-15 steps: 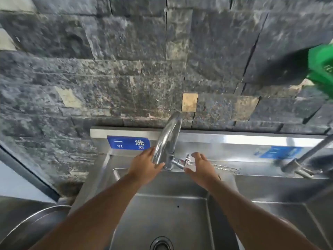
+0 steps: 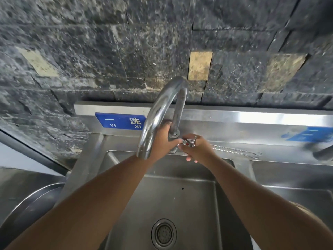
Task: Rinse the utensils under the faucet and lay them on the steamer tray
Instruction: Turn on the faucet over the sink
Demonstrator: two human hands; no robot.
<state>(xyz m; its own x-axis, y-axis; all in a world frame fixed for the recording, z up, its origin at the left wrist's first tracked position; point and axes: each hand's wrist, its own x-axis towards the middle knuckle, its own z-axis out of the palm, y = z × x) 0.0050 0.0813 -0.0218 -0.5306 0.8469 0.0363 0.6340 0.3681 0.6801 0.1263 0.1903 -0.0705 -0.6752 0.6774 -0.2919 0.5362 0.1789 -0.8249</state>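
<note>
Gripping the faucet (image 2: 163, 107) low on its upright stem, the left grip (image 2: 161, 139) is wrapping fingers and thumb around the pipe just above the base nut. Right grip (image 2: 197, 149) is sitting just right of it, nearly touching. It is pinching the tap handle (image 2: 188, 142), a small cross-shaped knob with a red dot, between thumb and fingertips, with the other fingers curling loosely below the knob. Both grips are closing on metal.

Faucet's gooseneck is arching up above the left grip, then bending down toward the camera. Its spout mouth is ending just left of the left wrist, crossing in front of the forearm.

Sink basin (image 2: 180, 199) is lying below both grips, with the round drain strainer (image 2: 164, 233) well below them, between the forearms. A second basin (image 2: 292, 179) is sitting right of the right grip, past a divider. A thin beaded chain (image 2: 232, 150) is lying on the back ledge just right of the right grip.

Blue label (image 2: 121, 121) with white characters is sticking to the backsplash left of the left grip, partly behind the gooseneck. Another blue label (image 2: 311, 135) is showing far right, blurred. A curved metal rim (image 2: 27, 210) is showing well down-left of the left grip, beside the sink; cannot tell what it is. Dark stone wall (image 2: 90, 51) is filling everything above the grips.
</note>
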